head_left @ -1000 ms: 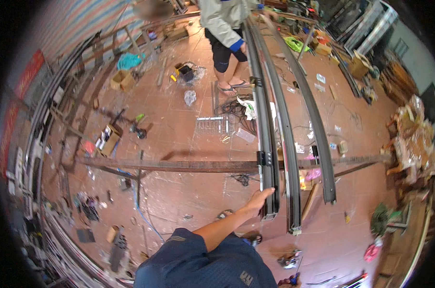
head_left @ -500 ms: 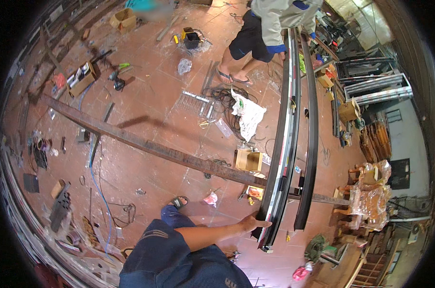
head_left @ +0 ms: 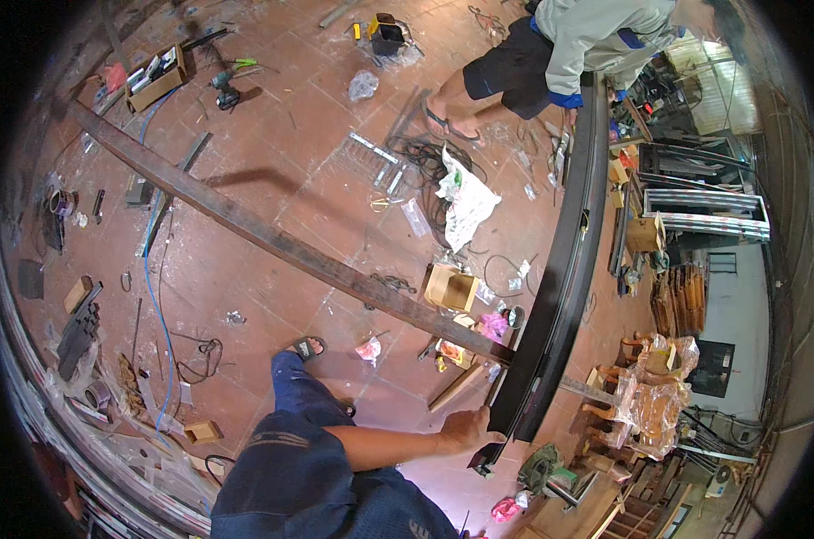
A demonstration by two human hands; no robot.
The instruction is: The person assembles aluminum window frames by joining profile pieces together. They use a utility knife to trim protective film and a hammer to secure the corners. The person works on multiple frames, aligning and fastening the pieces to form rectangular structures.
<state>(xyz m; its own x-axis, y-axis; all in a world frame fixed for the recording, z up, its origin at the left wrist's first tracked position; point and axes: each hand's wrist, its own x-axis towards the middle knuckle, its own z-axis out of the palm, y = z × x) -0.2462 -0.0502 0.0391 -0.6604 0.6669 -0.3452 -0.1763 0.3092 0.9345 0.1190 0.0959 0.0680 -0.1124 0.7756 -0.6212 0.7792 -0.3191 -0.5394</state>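
Observation:
My left hand (head_left: 465, 431) is closed at the near end of a long black metal profile (head_left: 543, 350), fingers curled against its left edge. The profile runs away from me to the upper right, crossing over a rusty brown beam (head_left: 272, 235). A second dark length (head_left: 576, 314) lies close along its right side. At the far end another person (head_left: 595, 45), in a grey jacket with blue cuffs, has a hand (head_left: 570, 114) on the profile. My right hand does not show.
An open cardboard box (head_left: 452, 287) and a white plastic bag (head_left: 466, 199) lie on the tiled floor left of the profile. A cordless drill (head_left: 225, 90) sits farther left. Plastic-wrapped wooden furniture (head_left: 649, 395) stands at right. A blue hose (head_left: 166, 341) trails at left.
The two lengths, apart before, now lie close together. The pale striped face is turned out of sight, and black surface shows. My left hand remains at the near end; the view has shifted.

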